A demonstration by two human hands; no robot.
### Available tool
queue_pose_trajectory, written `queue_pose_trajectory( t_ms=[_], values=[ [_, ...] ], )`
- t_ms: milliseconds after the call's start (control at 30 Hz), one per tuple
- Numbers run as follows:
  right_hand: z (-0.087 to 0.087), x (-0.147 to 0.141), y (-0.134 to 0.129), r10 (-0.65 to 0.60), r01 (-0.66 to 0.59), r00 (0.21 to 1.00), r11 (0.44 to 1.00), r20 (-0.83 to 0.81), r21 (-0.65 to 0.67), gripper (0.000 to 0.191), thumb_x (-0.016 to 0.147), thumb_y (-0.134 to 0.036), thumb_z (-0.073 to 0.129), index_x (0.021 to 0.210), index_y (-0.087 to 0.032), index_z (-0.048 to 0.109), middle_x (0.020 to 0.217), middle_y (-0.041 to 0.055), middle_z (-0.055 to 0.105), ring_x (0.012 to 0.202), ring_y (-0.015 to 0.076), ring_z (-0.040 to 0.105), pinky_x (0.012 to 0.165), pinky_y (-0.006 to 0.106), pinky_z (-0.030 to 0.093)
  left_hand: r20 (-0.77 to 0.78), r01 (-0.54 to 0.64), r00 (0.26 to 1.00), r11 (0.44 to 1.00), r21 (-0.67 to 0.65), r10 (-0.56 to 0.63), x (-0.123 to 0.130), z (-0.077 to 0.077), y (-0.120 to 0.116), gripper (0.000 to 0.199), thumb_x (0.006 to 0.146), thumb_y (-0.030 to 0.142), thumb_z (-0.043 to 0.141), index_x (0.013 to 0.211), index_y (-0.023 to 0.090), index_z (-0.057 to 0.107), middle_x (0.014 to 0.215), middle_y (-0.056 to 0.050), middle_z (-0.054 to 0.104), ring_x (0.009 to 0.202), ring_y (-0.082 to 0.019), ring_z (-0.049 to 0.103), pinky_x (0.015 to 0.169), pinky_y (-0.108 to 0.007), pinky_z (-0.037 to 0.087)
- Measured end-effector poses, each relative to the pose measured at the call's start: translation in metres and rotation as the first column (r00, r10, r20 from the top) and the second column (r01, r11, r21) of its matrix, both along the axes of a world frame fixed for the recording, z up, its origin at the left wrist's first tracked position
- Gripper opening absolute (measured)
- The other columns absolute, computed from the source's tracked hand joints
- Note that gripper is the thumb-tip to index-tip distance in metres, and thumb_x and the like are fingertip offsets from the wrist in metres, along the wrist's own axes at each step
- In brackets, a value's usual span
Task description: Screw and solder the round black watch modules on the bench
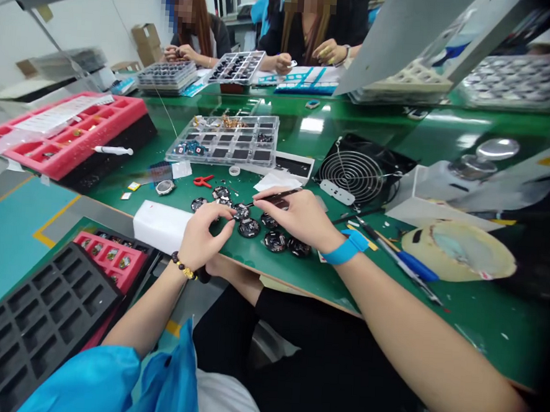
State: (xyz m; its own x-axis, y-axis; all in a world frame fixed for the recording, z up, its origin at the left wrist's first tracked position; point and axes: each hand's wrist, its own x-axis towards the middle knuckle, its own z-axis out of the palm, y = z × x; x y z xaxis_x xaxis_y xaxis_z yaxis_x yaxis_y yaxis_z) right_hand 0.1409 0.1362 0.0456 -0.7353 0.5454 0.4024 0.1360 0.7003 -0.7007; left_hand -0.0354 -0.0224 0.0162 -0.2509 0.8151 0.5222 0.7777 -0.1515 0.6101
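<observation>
My left hand (204, 234) is curled, its index finger and thumb at the left edge of a small round black part (241, 212) with shiny bits on it, which it grips. My right hand (303, 215) is closed around dark tweezers (278, 195), whose tip points left to that same part. Around both hands lie several similar round black parts, among them one just below (249, 228) and another nearer my right wrist (275, 241). A white block (162, 226) stands beside my left hand.
Farther back on the green table (301, 148) are a clear compartment box (223, 139), red clips (202, 181) and a fan (351, 173). A pink foam tray (65, 131) is at left, a glue-stained dish (458, 251) and pens (406, 264) at right. Two people work opposite.
</observation>
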Motion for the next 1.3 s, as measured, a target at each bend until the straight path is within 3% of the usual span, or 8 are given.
queue_pose_trajectory(
  t_ms=[167, 300, 467, 767, 1300],
  values=[
    [-0.011, -0.005, 0.002, -0.054, 0.054, 0.993, 0.999, 0.102, -0.002, 0.012, 0.098, -0.030, 0.071, 0.101, -0.025, 0.081, 0.100, 0.0013, 0.080, 0.084, 0.0233, 0.074, 0.077, 0.035, 0.055, -0.179, 0.029, 0.983, 0.999, -0.036, -0.035, -0.002, -0.007, 0.012, 0.006, 0.095, 0.018, 0.063, 0.094, 0.024, 0.063, 0.105, -0.003, 0.077, 0.105, -0.023, 0.070, 0.107, -0.047, 0.051],
    [-0.015, -0.006, 0.000, -0.003, -0.003, 0.990, 0.999, 0.138, 0.039, 0.012, 0.099, -0.030, 0.070, 0.105, -0.027, 0.081, 0.103, -0.0004, 0.080, 0.085, 0.0226, 0.074, 0.080, 0.035, 0.057, -0.235, 0.013, 0.972, 0.999, -0.045, -0.024, 0.002, -0.014, 0.013, 0.007, 0.097, 0.018, 0.060, 0.098, 0.024, 0.063, 0.105, -0.005, 0.075, 0.107, -0.024, 0.069, 0.098, -0.043, 0.055],
    [-0.016, -0.002, -0.004, 0.089, -0.105, 0.989, 0.985, 0.115, 0.134, 0.016, 0.101, -0.023, 0.067, 0.113, -0.025, 0.078, 0.114, -0.0006, 0.078, 0.105, 0.0232, 0.074, 0.092, 0.035, 0.058, -0.247, 0.019, 0.968, 0.999, -0.050, -0.031, 0.004, -0.014, 0.011, 0.007, 0.097, 0.016, 0.059, 0.097, 0.023, 0.061, 0.103, -0.005, 0.074, 0.105, -0.024, 0.067, 0.096, -0.042, 0.055],
    [-0.012, 0.000, -0.005, 0.123, -0.146, 0.986, 0.966, 0.117, 0.214, 0.016, 0.102, -0.022, 0.065, 0.114, -0.023, 0.075, 0.114, 0.0017, 0.078, 0.104, 0.0240, 0.074, 0.089, 0.036, 0.059, -0.248, 0.030, 0.967, 0.997, -0.076, -0.048, 0.002, -0.015, 0.013, 0.009, 0.096, 0.014, 0.059, 0.096, 0.023, 0.060, 0.104, -0.005, 0.072, 0.104, -0.024, 0.066, 0.095, -0.042, 0.055],
    [-0.023, -0.002, -0.007, 0.168, -0.206, 0.976, 0.916, 0.136, 0.345, 0.019, 0.103, -0.017, 0.063, 0.117, -0.023, 0.074, 0.117, 0.0017, 0.077, 0.105, 0.0223, 0.074, 0.090, 0.036, 0.060, -0.262, 0.018, 0.965, 0.998, -0.059, -0.032, 0.003, -0.013, 0.013, 0.011, 0.093, 0.012, 0.060, 0.093, 0.023, 0.058, 0.102, -0.004, 0.073, 0.102, -0.024, 0.068, 0.093, -0.041, 0.055]
  ],
)
